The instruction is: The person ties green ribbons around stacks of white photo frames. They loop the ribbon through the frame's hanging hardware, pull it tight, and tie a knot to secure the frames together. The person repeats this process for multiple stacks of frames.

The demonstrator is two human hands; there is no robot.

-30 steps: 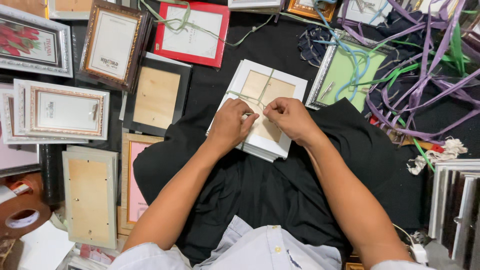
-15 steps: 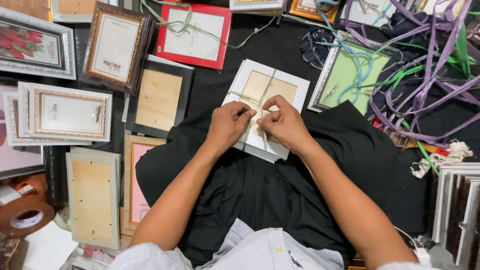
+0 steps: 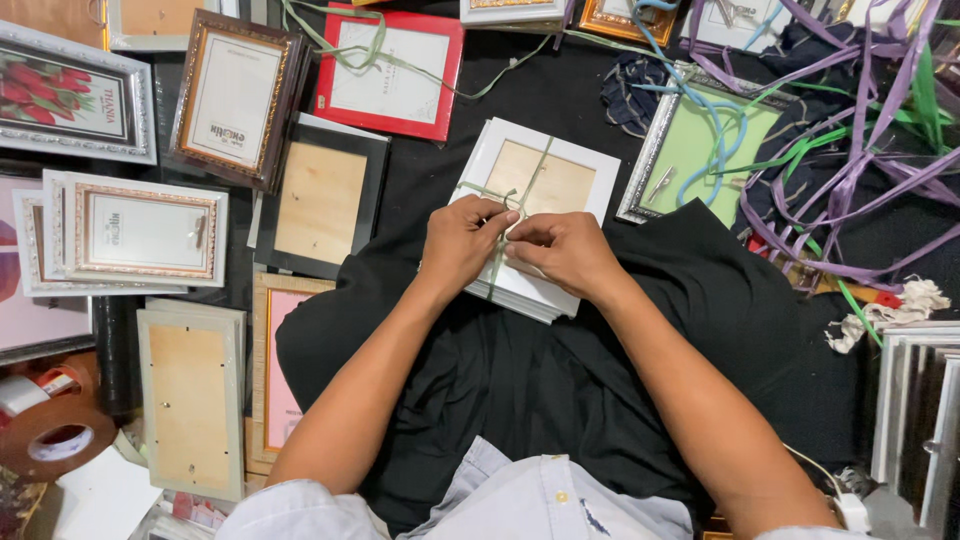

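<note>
A small stack of white picture frames (image 3: 545, 180) lies back side up on my black-clothed lap, its brown backing board showing. A thin green strap (image 3: 532, 180) crosses over it both ways. My left hand (image 3: 462, 240) and my right hand (image 3: 562, 250) meet at the stack's near edge. Both pinch the green strap between their fingertips, right where the strands cross.
Picture frames surround me: a red one (image 3: 392, 70), a dark brown one (image 3: 235, 95), a black one (image 3: 320, 200), white ones (image 3: 135, 230) at left. A silver frame with green backing (image 3: 700, 150) and tangled purple straps (image 3: 860, 130) lie right. Tape rolls (image 3: 45, 440) sit lower left.
Both hands have drawn closer to me along the stack, from its middle to its near edge, and come together on the strap. The stack has shifted slightly.
</note>
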